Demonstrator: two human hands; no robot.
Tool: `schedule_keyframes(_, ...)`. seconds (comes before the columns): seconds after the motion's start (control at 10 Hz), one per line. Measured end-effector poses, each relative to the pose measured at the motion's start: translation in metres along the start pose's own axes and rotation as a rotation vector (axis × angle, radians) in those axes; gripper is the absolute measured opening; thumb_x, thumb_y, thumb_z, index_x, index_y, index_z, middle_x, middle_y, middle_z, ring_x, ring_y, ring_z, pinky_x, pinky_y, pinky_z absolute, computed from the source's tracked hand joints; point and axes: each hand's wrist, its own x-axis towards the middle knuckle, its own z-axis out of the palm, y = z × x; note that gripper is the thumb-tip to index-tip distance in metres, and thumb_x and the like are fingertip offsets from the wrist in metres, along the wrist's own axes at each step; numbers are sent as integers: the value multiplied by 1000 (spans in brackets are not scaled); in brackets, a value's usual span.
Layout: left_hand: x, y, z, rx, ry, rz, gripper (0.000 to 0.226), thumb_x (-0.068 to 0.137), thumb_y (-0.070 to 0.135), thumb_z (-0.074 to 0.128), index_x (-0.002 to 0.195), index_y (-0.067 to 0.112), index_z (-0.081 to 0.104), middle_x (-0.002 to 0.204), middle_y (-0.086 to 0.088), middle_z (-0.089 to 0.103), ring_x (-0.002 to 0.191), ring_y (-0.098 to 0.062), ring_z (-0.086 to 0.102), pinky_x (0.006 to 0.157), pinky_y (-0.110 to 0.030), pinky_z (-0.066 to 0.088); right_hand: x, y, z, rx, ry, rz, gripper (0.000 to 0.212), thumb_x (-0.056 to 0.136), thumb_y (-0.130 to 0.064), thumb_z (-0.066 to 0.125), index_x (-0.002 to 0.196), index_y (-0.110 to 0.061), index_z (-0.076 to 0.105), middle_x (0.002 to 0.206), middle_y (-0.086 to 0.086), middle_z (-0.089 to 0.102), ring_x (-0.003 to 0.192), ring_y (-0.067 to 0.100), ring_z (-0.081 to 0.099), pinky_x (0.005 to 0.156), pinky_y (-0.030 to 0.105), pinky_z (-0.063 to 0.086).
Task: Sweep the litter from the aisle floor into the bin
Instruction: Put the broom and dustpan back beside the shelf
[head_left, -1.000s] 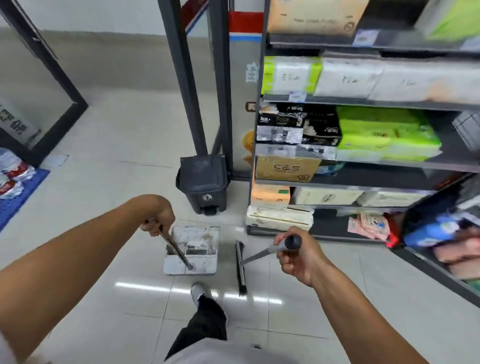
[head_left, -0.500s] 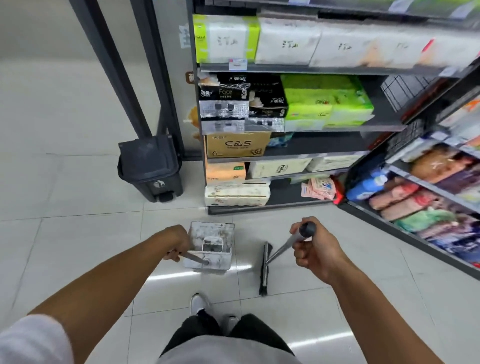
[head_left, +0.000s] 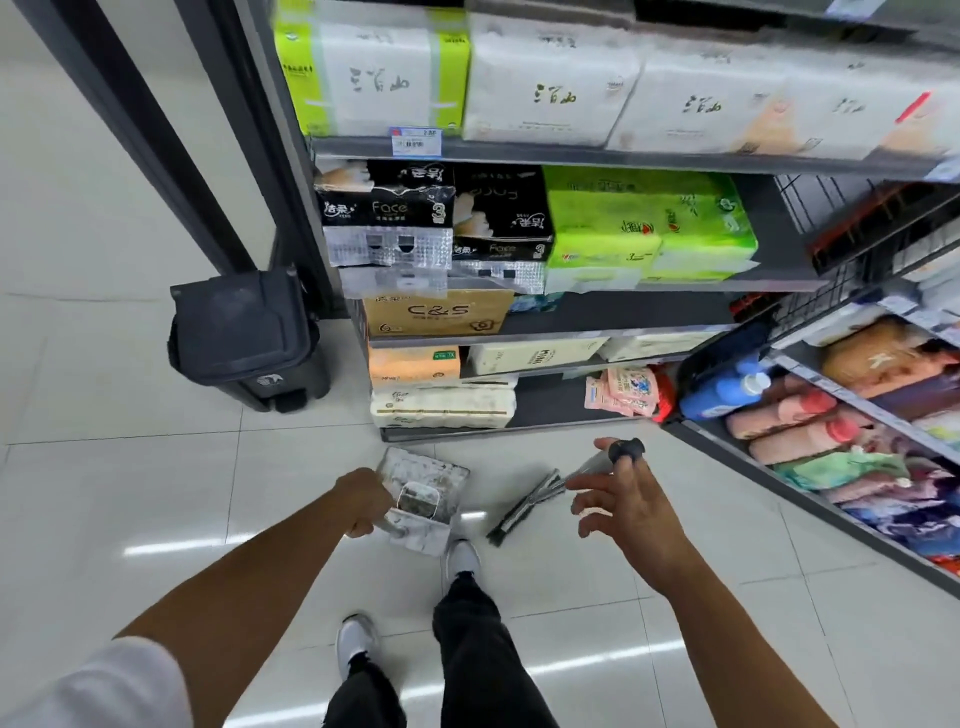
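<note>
My left hand (head_left: 363, 501) is closed on the handle of a worn white metal dustpan (head_left: 428, 480), which is tilted just above the floor tiles with some dark litter (head_left: 418, 503) in it. To its right, the broom's black bristle head (head_left: 522, 509) rests on the floor at a slant. My right hand (head_left: 628, 506) has its fingers spread. The broom's grey handle with its black end cap (head_left: 626, 449) lies only against my fingertips. The dark grey pedal bin (head_left: 244, 332), lid down, stands on the floor to the far left of the dustpan.
A shelf unit (head_left: 571, 153) packed with tissue packs stands straight ahead, its base just beyond the dustpan. A second shelf (head_left: 831, 499) with bottles and packets runs along the right. Dark metal posts (head_left: 156, 145) rise behind the bin. My white shoes (head_left: 462, 561) stand below the dustpan.
My right hand has opened from its grip on the broom handle, and the broom head has swung to a slant. The dustpan has tilted up. The view has moved closer to the shelves.
</note>
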Motion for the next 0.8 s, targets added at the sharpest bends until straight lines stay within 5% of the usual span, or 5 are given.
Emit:
schedule_keyframes(0.1, 27, 25, -4, -64, 3, -47, 32, 89, 13, 54, 116, -2, 64, 94, -10, 68, 52, -12, 53, 38, -11, 43, 42, -13, -10, -176, -10, -11, 71, 65, -66, 74, 117, -24, 48, 97, 20, 72, 72, 29, 67, 59, 39, 55)
schedule_keyframes(0.2, 50, 44, -7, -123, 14, -88, 34, 89, 15, 56, 117, -3, 63, 97, -13, 70, 54, -14, 55, 45, -13, 46, 85, -20, -9, -306, -4, -91, 34, 92, -36, 62, 115, -16, 48, 86, 11, 75, 60, 21, 65, 56, 35, 54)
schedule_keyframes(0.3, 63, 59, -12, -152, 23, -115, 33, 91, 16, 53, 117, -1, 64, 72, -4, 63, 51, -12, 55, 35, -9, 42, 126, -32, -2, -455, 29, -193, 7, 97, -29, 55, 97, -22, 53, 76, 8, 72, 54, 14, 60, 51, 29, 51)
schedule_keyframes(0.6, 87, 91, 6, -180, -58, -110, 19, 86, 7, 52, 102, 2, 61, 64, -3, 52, 49, -15, 49, 40, -12, 35, 237, -57, 42, -757, 115, -390, 26, 95, -37, 57, 86, -13, 55, 68, 1, 65, 64, 21, 61, 58, 27, 43)
schedule_keyframes(0.8, 93, 97, 26, -297, -147, -253, 26, 91, 17, 52, 70, 7, 41, 63, -12, 46, 46, -18, 47, 35, -15, 37, 283, -61, 72, -799, 165, -397, 38, 95, -39, 56, 93, -3, 65, 85, 14, 73, 84, 33, 65, 72, 37, 52)
